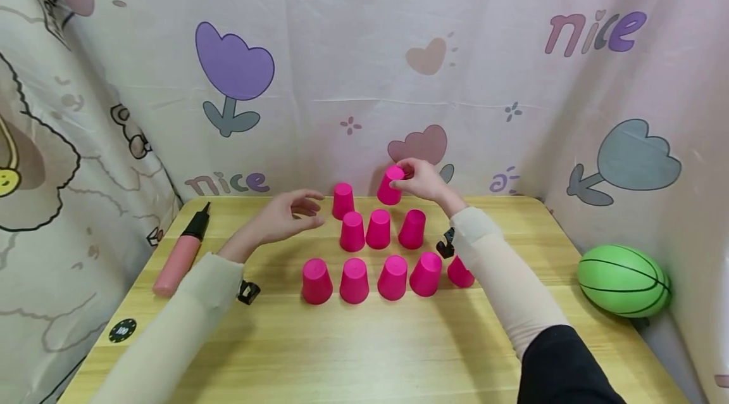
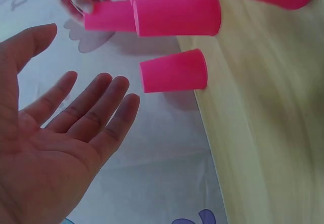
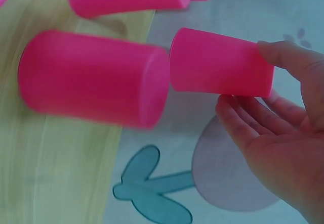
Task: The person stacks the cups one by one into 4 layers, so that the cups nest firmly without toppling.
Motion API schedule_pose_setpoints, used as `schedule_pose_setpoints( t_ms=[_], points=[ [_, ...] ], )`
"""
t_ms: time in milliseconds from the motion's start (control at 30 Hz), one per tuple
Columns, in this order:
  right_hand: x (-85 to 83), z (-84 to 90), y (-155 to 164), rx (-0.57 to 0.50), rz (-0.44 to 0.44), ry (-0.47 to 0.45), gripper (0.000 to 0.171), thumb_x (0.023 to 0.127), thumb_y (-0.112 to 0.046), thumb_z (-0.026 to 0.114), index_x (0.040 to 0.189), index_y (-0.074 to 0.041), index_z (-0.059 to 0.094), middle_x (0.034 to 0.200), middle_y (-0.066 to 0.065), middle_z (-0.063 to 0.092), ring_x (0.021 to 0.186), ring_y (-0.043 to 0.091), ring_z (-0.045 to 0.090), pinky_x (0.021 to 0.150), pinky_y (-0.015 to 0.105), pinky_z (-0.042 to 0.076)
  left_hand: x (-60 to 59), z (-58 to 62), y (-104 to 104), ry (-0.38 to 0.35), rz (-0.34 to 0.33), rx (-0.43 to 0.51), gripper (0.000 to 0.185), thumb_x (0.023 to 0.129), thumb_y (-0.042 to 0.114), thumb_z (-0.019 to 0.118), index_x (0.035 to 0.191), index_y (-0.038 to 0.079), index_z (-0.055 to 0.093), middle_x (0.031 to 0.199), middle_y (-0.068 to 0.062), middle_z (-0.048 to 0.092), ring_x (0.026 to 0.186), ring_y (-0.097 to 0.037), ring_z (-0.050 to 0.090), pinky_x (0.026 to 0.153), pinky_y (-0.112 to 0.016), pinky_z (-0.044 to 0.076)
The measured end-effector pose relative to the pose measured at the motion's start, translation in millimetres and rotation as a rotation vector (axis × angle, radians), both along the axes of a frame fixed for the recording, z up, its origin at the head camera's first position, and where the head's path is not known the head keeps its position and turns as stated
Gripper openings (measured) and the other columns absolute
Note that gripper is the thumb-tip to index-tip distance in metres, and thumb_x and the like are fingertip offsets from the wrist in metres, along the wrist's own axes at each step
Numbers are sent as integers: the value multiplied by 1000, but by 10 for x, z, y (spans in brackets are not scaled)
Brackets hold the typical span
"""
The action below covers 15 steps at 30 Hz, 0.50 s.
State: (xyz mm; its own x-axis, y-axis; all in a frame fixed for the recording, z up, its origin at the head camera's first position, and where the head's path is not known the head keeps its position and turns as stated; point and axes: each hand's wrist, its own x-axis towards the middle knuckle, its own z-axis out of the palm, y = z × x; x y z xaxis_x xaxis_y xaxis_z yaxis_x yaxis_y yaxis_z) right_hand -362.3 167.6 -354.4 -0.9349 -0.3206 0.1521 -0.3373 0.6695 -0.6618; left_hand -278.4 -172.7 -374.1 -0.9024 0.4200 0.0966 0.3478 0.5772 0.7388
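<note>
My right hand (image 1: 421,179) pinches a pink cup (image 1: 390,192) near its narrow top end, above the back of the table. In the right wrist view the held cup (image 3: 220,64) is upside down, thumb on one side and fingers on the other. My left hand (image 1: 285,217) is held with fingers spread, just left of a lone upside-down pink cup (image 1: 343,201); its palm (image 2: 55,153) holds nothing. Three more pink cups (image 1: 378,228) stand in a middle row. Several others form a front row (image 1: 355,280), the rightmost cup (image 1: 460,272) partly hidden by my right sleeve.
A pink hand pump (image 1: 179,258) with a black nozzle lies on the table's left side. Nearer the front left is a black chip (image 1: 122,330). A green ball (image 1: 624,281) sits at the right edge. Behind the wooden table (image 1: 364,353) hangs a printed curtain (image 1: 342,43).
</note>
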Motion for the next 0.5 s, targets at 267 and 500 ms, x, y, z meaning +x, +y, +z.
schedule_pose_setpoints(
  t_ms=[267,500],
  points=[
    [-89,-98,-290,19,19,-53,44,86,-22,77,123,-4,61,111,11,66,99,25,61,83,35,55,291,-98,-86,-25,-54,1,53,86,43,76,133,25,58,121,-1,67,110,-21,65,93,-40,56],
    [-158,-219,-442,47,57,-92,40,88,-18,76,122,-5,62,113,12,65,99,25,59,84,33,56,468,-223,-125,-64,-91,20,52,86,42,76,132,25,58,121,0,67,109,-20,65,91,-37,56]
  ],
)
